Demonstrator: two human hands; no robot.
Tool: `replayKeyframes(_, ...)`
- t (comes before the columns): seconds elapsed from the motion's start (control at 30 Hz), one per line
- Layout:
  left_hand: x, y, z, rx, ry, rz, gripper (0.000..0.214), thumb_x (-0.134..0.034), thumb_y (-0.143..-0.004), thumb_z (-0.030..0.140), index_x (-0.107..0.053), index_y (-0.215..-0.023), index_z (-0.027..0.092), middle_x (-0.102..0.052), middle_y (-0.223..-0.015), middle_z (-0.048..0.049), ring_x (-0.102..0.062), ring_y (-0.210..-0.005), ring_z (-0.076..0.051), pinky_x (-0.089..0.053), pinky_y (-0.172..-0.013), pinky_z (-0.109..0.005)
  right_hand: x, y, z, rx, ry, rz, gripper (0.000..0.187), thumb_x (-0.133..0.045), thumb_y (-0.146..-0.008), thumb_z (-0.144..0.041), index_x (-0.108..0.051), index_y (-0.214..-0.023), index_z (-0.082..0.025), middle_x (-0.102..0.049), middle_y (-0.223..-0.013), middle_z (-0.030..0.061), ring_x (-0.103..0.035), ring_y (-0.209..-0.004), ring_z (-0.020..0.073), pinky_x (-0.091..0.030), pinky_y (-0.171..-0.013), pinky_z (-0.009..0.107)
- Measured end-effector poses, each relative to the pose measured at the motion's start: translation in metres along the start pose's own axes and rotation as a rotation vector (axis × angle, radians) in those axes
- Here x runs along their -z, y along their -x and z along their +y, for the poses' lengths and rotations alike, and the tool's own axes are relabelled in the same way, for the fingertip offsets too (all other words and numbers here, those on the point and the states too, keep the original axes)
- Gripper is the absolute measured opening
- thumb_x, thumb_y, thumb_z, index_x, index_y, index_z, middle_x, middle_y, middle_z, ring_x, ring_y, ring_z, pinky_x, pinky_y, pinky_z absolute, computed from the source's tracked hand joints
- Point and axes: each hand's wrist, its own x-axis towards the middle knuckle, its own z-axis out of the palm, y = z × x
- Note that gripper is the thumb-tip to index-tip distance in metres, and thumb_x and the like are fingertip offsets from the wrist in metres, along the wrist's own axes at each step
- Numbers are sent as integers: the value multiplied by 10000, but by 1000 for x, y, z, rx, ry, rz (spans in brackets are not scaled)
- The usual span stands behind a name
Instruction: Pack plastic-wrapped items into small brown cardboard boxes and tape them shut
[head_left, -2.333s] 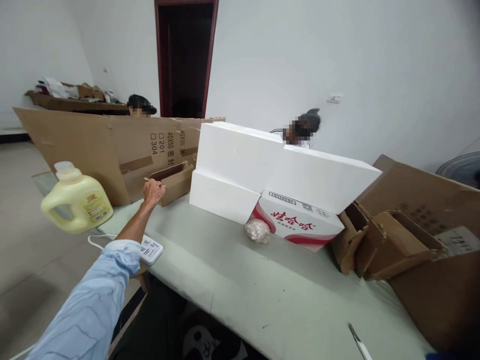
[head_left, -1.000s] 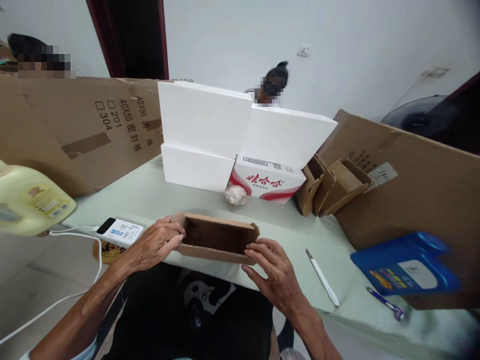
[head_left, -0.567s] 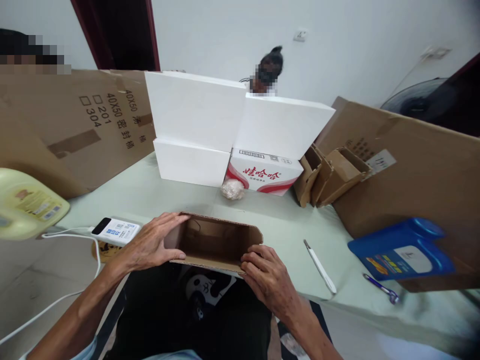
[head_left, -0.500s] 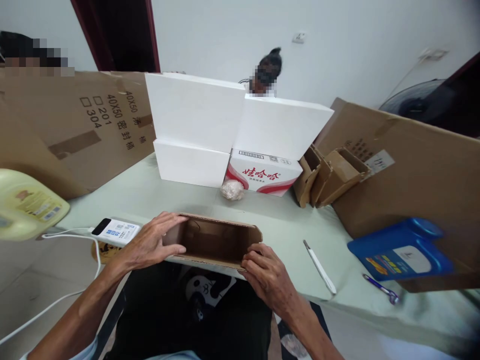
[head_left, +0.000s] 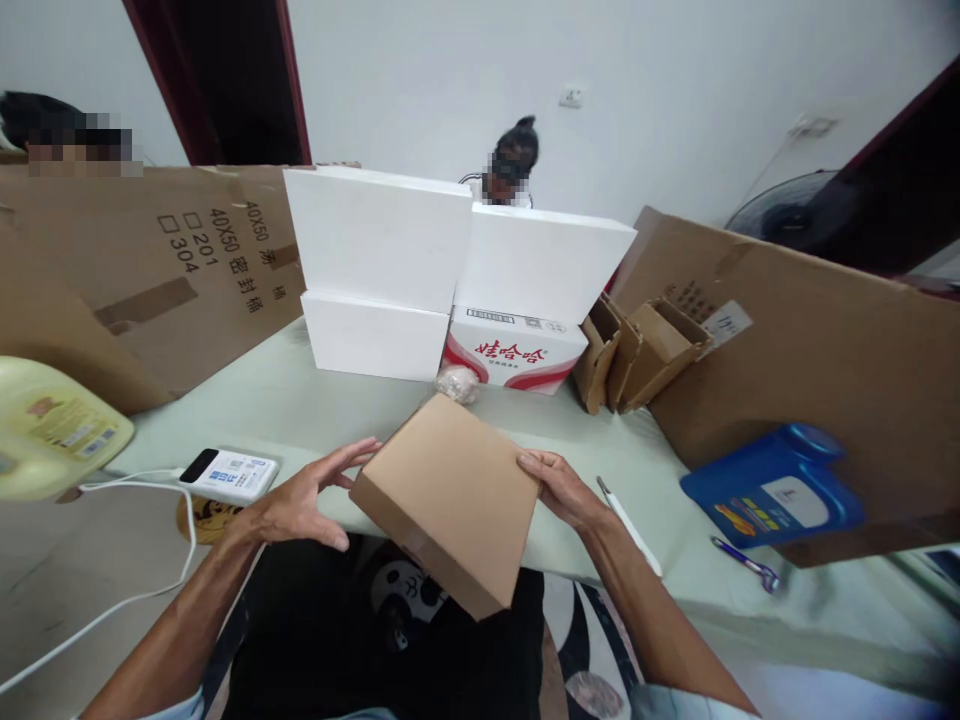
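Note:
A plain brown cardboard box [head_left: 454, 490] is tilted over the table's front edge above my lap, a closed flat face turned up. My right hand [head_left: 559, 485] grips its right corner, thumb and fingers pinched on the edge. At the box's left corner my left hand [head_left: 311, 500] is open, thumb and fingers spread; the fingertips are close to the far-left edge, and whether they touch it I cannot tell. A white-handled knife [head_left: 631, 528] lies on the table to the right of my right hand.
White boxes [head_left: 375, 240] and a printed carton [head_left: 517, 350] stand at the back, a clear-wrapped ball [head_left: 457, 382] before them. Left are a power bank [head_left: 229, 473] and yellow jug [head_left: 64, 425]; right, a blue bottle [head_left: 772, 490], pen [head_left: 746, 563] and open cardboard boxes [head_left: 649, 345]. Two people sit beyond.
The box has turned over, from its open side facing up to a closed face up. My left hand has let go and spread; my right hand has moved up to its right corner.

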Motion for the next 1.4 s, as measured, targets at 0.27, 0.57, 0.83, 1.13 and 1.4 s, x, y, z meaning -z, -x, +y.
replayKeyframes(0.27,-14,-1,44,-144,-313,59,1038,-817,-833,149,-327,-1718,381,-437,-1732,-147,-632,-1370,-321,-604,-1013,-407,-17,-13,42,-178,-26,-37,460,-819,-734,-670,-707,-809,-231,-759,-756,33,-677,-677,207,-531,-655,330)
replayKeyframes(0.57,-19,-7,22,-170,-303,141,1320,-994,-628,356,-262,-1727,339,-400,-1713,-158,-495,-1514,-431,-474,-1223,-601,-27,-29,60,-176,82,-26,617,-794,-650,-813,-621,-702,-224,-642,-606,5,-582,-557,181,-471,-563,328)
replayKeyframes(0.83,-29,-11,10,-112,-161,202,1306,-996,-677,517,-239,-1714,281,-399,-1703,-208,-453,-1551,-454,-400,-1281,-605,-30,-47,64,31,395,178,611,-691,-719,-825,-559,-656,-232,-592,-616,2,-562,-637,190,-478,-623,333)
replayKeyframes(1.13,-32,-9,13,-71,-370,361,897,-905,-805,373,-385,-1530,278,-326,-1686,-216,-330,-1611,-460,-360,-1275,-684,55,19,48,97,1051,728,303,-574,-945,-386,-734,-1071,-162,-673,-1251,231,-546,-1324,410,-434,-1133,564)
replayKeyframes(1.4,-28,-5,11,-152,-397,293,814,-875,-755,193,-452,-1442,292,-362,-1645,-182,-384,-1586,-413,-406,-1259,-608,104,64,74,-218,1310,805,327,-472,-982,-304,-741,-937,-123,-715,-1105,286,-675,-1117,452,-541,-874,579)
